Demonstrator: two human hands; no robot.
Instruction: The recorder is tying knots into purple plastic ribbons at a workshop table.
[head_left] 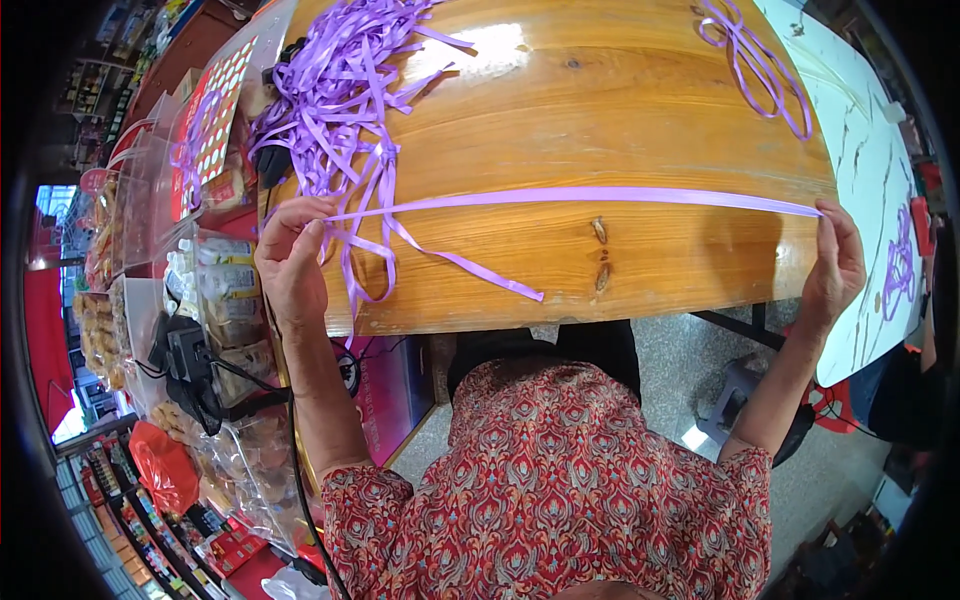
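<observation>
A length of purple ribbon (590, 195) is stretched nearly straight across the wooden table (500, 130), between my two hands. At its left end, my left hand (295, 262) pinches the ribbon between thumb and fingers. The other end sits in the closed fingertips of my right hand (836, 262), near the table's right edge. Beyond my left hand lies a big tangled heap of purple ribbons (335, 90), with loose strands trailing down past that hand. One loose ribbon tail (490, 277) rests on the wood below the stretched length.
A looped purple ribbon (760, 70) lies at the table's far right. More ribbon (898, 260) sits on a white marbled table (850, 140) alongside. Packed goods (228, 280), a black cabled device (190, 355) and a red bag (163, 468) crowd the left. A grey stool (735, 395) stands below at right.
</observation>
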